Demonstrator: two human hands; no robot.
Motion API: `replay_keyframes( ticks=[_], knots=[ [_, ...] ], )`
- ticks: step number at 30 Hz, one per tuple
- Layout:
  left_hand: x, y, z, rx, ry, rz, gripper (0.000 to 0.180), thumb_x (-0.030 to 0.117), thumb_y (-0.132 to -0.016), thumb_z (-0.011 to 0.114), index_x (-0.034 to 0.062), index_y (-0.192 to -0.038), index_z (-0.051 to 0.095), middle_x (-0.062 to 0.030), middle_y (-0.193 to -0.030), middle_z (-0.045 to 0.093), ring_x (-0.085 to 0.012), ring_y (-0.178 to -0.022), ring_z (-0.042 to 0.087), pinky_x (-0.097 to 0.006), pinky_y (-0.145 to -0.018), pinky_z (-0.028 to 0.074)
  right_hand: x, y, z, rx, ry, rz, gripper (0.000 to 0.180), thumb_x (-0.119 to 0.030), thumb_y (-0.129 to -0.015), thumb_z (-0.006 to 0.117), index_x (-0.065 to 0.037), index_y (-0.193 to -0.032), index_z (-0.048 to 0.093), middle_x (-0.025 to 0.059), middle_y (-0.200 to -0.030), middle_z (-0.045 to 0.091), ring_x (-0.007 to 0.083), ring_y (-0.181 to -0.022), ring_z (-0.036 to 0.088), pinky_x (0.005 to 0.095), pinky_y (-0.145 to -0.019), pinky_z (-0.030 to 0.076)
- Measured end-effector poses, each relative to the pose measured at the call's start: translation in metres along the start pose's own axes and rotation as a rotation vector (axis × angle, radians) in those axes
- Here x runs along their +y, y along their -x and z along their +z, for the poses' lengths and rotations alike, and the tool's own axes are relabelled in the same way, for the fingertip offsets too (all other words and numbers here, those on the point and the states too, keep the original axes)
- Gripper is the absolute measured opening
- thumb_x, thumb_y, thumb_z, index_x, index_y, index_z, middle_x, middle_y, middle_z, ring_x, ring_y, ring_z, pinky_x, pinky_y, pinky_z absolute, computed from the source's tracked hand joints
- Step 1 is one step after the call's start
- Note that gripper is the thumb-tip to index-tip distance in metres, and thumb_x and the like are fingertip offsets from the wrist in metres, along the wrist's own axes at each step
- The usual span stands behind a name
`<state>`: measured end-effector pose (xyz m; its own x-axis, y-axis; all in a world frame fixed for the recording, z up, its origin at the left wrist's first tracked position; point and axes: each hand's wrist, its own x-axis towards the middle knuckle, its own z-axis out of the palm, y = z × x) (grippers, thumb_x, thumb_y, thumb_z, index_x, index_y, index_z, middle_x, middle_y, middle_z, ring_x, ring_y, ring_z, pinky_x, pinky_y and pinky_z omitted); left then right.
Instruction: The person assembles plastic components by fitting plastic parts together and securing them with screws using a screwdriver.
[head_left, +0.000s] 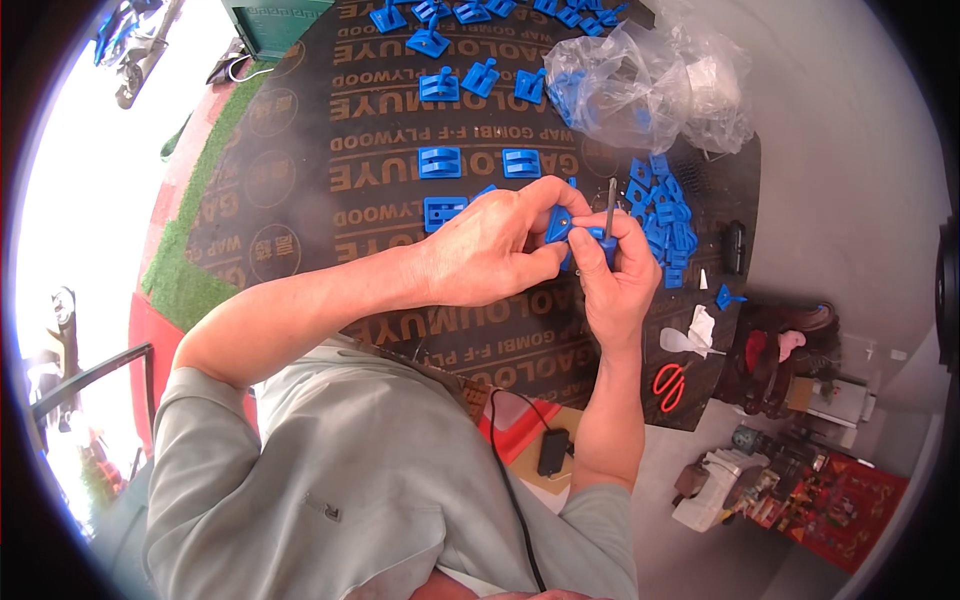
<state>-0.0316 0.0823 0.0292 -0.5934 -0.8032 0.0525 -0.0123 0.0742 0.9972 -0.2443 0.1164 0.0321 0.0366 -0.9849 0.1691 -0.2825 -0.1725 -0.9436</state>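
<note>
1. Hands together above the middle of the dark printed plywood desk (300, 190), both closed on small things.
2. Left hand (490, 245) curled tight, thumb and fingers pinching a small blue plastic part (558, 226) at its edge.
3. Right hand (615, 275) wrapped around a screwdriver (608, 215) with a blue handle, metal shaft pointing up and away, just beside the blue plastic part and touching it as far as can be told.
4. Blue plastic part held in the air between the two hands, above the desk, not resting on it.
5. Flat blue pieces (440, 160) laid out in rows on the desk beyond the hands, well apart from one another.
6. Heap of more blue parts (665, 220) just to the right of the hands.
7. Crumpled clear plastic bags (660, 85) at the far right of the desk, some blue parts inside.
8. Red-handled scissors (668, 385) near the right edge of the desk, close to the right forearm.
9. Black cable (505, 470) running down over the grey shirt (330, 470).
</note>
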Motion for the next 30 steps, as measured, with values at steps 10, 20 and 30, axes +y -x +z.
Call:
replay_keyframes(
  ticks=[10, 20, 30],
  knots=[
    [0.005, 0.000, -0.001, 0.016, -0.013, -0.019, 0.039, 0.005, -0.100, 0.062, 0.0035, -0.138, 0.054, -0.0057, -0.084, 0.068, -0.0087, -0.076, 0.058, -0.031, -0.069, 0.050, 0.001, 0.001, 0.007, 0.034, -0.061, 0.009, 0.011, -0.010, -0.100, 0.080, -0.004, -0.106, 0.073, -0.0022, -0.089, 0.063, 0.0067, -0.078, 0.054, 0.0248, -0.069, 0.043],
    [0.005, 0.000, 0.003, 0.104, 0.246, -0.009, 0.042, 0.007, -0.098, 0.065, 0.0033, -0.138, 0.055, -0.0022, -0.076, 0.061, -0.0090, -0.068, 0.052, -0.032, -0.063, 0.045, -0.005, -0.001, 0.006, 0.042, -0.015, -0.047, 0.015, -0.008, -0.099, 0.081, -0.004, -0.112, 0.077, -0.0028, -0.092, 0.065, 0.0056, -0.080, 0.055, 0.0234, -0.069, 0.043],
    [-0.001, -0.004, 0.004, 0.125, 0.165, 0.078, 0.058, 0.010, -0.097, 0.074, 0.0046, -0.150, 0.050, -0.0054, -0.093, 0.066, -0.0107, -0.073, 0.057, -0.031, -0.066, 0.049, -0.004, 0.000, 0.002, 0.090, -0.045, 0.005, 0.014, -0.008, -0.097, 0.083, -0.003, -0.109, 0.077, -0.0038, -0.089, 0.066, 0.0041, -0.076, 0.053, 0.0235, -0.065, 0.042]
  ],
)
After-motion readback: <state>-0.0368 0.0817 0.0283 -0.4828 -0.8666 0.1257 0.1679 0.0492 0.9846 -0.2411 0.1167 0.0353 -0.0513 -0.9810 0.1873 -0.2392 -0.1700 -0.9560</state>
